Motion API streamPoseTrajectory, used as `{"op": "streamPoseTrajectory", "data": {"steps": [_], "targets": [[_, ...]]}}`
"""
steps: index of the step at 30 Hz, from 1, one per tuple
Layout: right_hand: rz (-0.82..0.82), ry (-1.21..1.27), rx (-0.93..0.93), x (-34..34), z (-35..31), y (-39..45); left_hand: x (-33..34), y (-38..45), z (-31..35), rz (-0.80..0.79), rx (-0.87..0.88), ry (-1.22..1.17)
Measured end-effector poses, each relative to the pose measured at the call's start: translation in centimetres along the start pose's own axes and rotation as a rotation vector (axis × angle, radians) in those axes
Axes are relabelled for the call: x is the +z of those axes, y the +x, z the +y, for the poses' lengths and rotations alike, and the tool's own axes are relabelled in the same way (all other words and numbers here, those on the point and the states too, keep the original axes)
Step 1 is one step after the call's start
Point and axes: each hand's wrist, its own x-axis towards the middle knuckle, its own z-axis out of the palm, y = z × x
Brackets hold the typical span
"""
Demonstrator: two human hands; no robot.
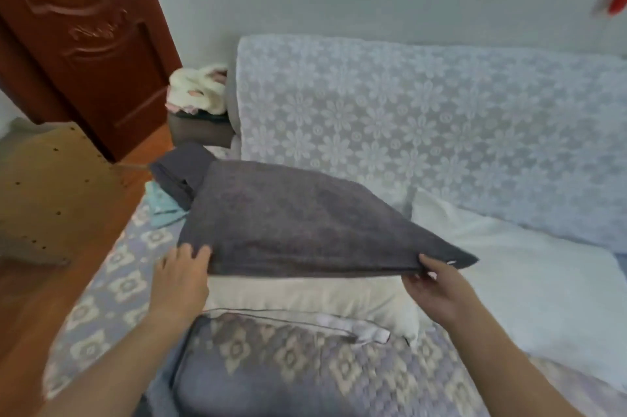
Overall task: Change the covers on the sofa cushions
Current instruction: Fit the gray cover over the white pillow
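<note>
A grey cover [298,219] is held over the sofa [115,280], its long axis running left to right, the far-left corner pointing toward the door [84,36] and the near-right corner pointing right. The left hand [183,272] grips the near-left edge with curled fingers; the right hand [434,284] pinches the near-right corner. Beneath its open near edge shows a cream cushion [305,294]. A white cushion [529,280] lies to the right, against the lace-draped backrest [424,117].
</note>
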Motion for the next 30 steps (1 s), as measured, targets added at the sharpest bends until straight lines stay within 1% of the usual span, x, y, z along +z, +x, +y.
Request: {"op": "streamPoseTrajectory", "data": {"steps": [1,2,3,4,6,8,10,11,13,15,17,19,21,24,26,28,29,30], "targets": [[0.054,-0.023,0.074,-1.3,1.8,0.6,2.6,-0.9,0.6,-0.219,-0.054,0.03],[0.116,-0.059,0.123,-2.4,3.1,1.3,4.4,-1.6,1.4,-0.386,-0.074,0.022],[0.165,-0.131,0.146,-3.3,4.1,2.0,5.5,-2.1,2.7,-0.503,-0.062,-0.033],[0.209,-0.195,0.162,-4.3,5.0,2.9,6.6,-2.7,4.3,-0.536,-0.012,-0.111],[0.284,-0.267,0.13,-5.5,5.7,4.3,7.6,-3.1,8.3,-0.469,0.127,-0.245],[0.334,-0.365,0.012,-6.8,5.1,7.0,8.8,-2.0,12.8,-0.37,0.224,-0.355],[0.388,-0.53,-0.138,-8.7,4.1,11.4,10.7,-0.2,16.8,-0.262,0.319,-0.371],[0.403,-0.616,-0.186,-10.4,3.8,14.2,12.6,0.6,19.0,-0.188,0.37,-0.329],[0.315,-0.734,-0.24,-10.5,3.3,15.7,14.6,2.0,21.8,-0.01,0.494,-0.25],[0.192,-0.776,-0.233,-11.2,3.3,16.9,16.7,2.8,24.3,0.152,0.551,-0.232],[0.082,-0.791,-0.288,-12.2,3.1,18.6,18.5,3.6,26.0,0.255,0.556,-0.217],[-0.01,-0.742,-0.339,-13.6,3.3,19.7,20.6,4.1,27.1,0.303,0.549,-0.161],[-0.103,-0.68,-0.337,-15.0,3.4,20.3,21.9,4.2,27.6,0.362,0.522,-0.099],[-0.216,-0.669,-0.356,-17.2,4.1,19.5,22.7,2.8,28.4,0.425,0.416,-0.097],[-0.235,-0.685,-0.387,-18.7,5.3,18.8,23.1,0.5,29.5,0.497,0.338,-0.206],[-0.264,-0.651,-0.409,-20.0,6.8,17.2,23.0,-2.9,30.6,0.597,0.282,-0.429],[-0.296,-0.627,-0.432,-20.4,7.4,16.4,22.9,-4.7,31.1,0.675,0.3,-0.543],[-0.321,-0.611,-0.467,-20.8,8.0,15.6,22.7,-6.6,31.6,0.732,0.354,-0.648]]}}
